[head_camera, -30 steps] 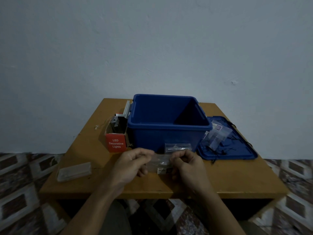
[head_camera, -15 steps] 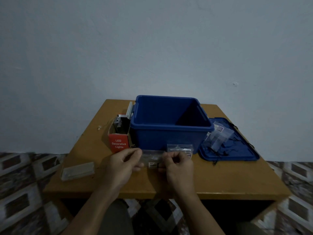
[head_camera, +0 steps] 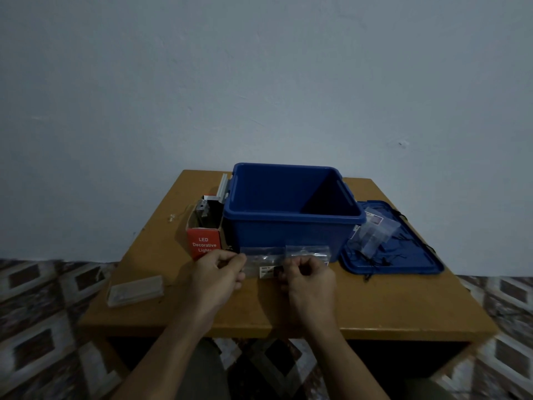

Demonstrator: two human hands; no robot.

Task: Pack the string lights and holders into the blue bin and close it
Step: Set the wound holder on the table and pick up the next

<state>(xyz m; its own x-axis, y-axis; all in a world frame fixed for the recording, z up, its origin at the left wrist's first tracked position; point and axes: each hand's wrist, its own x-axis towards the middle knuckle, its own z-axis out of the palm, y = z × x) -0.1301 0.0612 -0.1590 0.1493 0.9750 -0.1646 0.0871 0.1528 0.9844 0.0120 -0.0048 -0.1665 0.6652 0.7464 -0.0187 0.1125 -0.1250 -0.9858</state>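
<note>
The open blue bin (head_camera: 288,226) stands mid-table with nothing visible inside. My left hand (head_camera: 216,272) and my right hand (head_camera: 308,277) pinch the two ends of a small clear plastic bag (head_camera: 264,259) just in front of the bin. A second clear bag (head_camera: 308,251) lies against the bin's front wall behind my right hand. The blue lid (head_camera: 403,255) lies flat to the bin's right, with more clear bags (head_camera: 372,229) and black holders (head_camera: 377,259) on it. A red "LED Decorative Lights" box (head_camera: 203,243) stands open left of the bin.
A clear flat plastic case (head_camera: 135,290) lies near the table's left front corner. A thin wire with small lights (head_camera: 173,216) trails left of the red box. A pale strip (head_camera: 223,187) leans by the bin's left handle. The wooden table (head_camera: 375,307) stands against a wall.
Both hands have carried the clear bag away from me, toward the bin's front wall, still pinching its ends. Nothing else on the table has moved.
</note>
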